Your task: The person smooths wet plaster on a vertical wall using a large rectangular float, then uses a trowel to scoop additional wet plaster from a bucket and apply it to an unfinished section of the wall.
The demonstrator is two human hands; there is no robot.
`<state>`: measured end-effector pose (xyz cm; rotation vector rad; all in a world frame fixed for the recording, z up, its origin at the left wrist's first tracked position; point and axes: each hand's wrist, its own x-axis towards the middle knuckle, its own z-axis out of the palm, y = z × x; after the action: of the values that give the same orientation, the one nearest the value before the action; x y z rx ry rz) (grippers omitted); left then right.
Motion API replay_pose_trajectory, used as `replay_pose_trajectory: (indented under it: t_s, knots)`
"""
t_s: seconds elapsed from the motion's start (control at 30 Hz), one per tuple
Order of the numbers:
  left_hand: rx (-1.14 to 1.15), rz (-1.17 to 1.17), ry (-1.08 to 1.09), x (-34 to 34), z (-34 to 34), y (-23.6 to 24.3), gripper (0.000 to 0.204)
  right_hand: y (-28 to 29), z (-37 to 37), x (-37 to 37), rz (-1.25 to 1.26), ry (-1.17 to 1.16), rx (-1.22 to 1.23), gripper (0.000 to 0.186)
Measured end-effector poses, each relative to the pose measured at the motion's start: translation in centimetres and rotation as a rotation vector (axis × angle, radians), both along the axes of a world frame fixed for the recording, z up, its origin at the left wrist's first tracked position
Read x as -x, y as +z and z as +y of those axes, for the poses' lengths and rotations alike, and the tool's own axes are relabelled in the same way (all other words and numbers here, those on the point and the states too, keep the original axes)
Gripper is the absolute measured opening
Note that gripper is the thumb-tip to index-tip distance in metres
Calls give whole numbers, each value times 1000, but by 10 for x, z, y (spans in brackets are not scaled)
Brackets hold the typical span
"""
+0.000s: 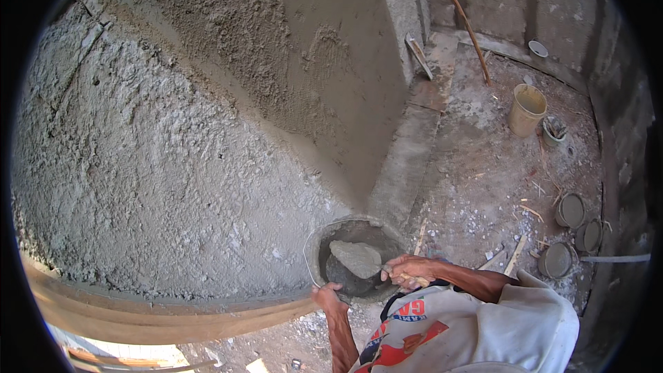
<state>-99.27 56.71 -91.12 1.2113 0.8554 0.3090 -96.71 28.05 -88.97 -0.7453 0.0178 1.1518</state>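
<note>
My right hand [409, 271] is closed round the wooden handle of a trowel [356, 258]. Its blade carries a heap of grey wet mortar and is over the mouth of a round bucket [315, 252]. More mortar shows inside the bucket, below the blade. At the near left of the rim, my left hand [327, 297] has its fingers curled on the bucket's edge, where the thin wire handle comes down. Some of those fingers are hidden.
Rough grey mortar [173, 186] fills the left, with a smoother wet band [338, 90] beyond it. A wooden board [173, 321] edges the near side. To the right are a tan bucket [528, 110], several smaller pails [554, 260], a leaning pole [461, 14] and wood scraps.
</note>
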Motion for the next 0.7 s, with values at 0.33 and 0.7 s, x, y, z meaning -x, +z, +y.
replay_pose_trajectory:
  t_s: [0.33, 0.7]
  knots:
    - [176, 133, 373, 80, 54, -54, 38, 178, -65, -112, -509, -1317, -12, 46]
    - [-66, 187, 562, 116, 51, -26, 13, 124, 39, -330, -1225, -1171, 991, 30]
